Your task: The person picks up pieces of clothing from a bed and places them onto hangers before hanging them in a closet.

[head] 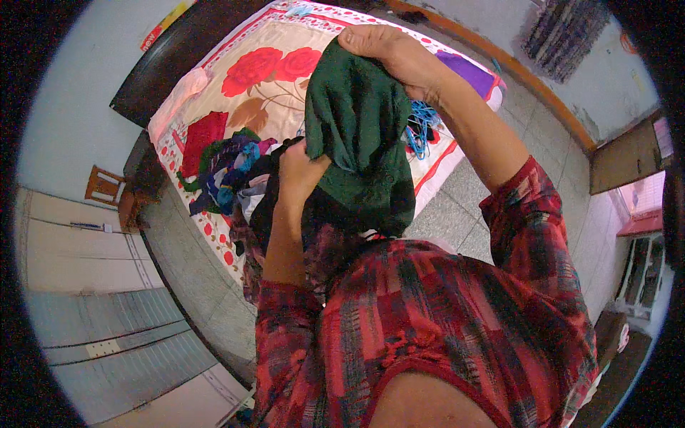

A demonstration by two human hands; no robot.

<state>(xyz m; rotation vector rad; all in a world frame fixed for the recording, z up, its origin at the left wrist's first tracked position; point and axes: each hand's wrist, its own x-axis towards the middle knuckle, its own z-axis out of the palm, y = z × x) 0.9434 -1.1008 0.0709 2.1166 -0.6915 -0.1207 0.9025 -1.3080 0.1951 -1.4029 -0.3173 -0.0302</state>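
A dark green cloth garment (356, 115) hangs between my two hands, in front of my body and above the near part of the bed. My right hand (382, 53) grips its top edge, raised over the bed. Lower and to the left, my left hand (301, 170) pinches the garment's side edge. The cloth droops in folds, and its lower part falls towards my lap. Which kind of garment it is, I cannot tell. Just left of my left hand lies a heap of mixed clothes (230, 171) in blue, black, grey and other colours.
The bed wears a rose-printed sheet (289, 37). Blue clothes hangers (423, 128) lie to the right, below a purple cloth (465, 72). A red cloth (204, 140) rests by the heap. Beyond are a dark headboard (176, 56), a wooden chair (104, 185) and tiled floor (449, 214).
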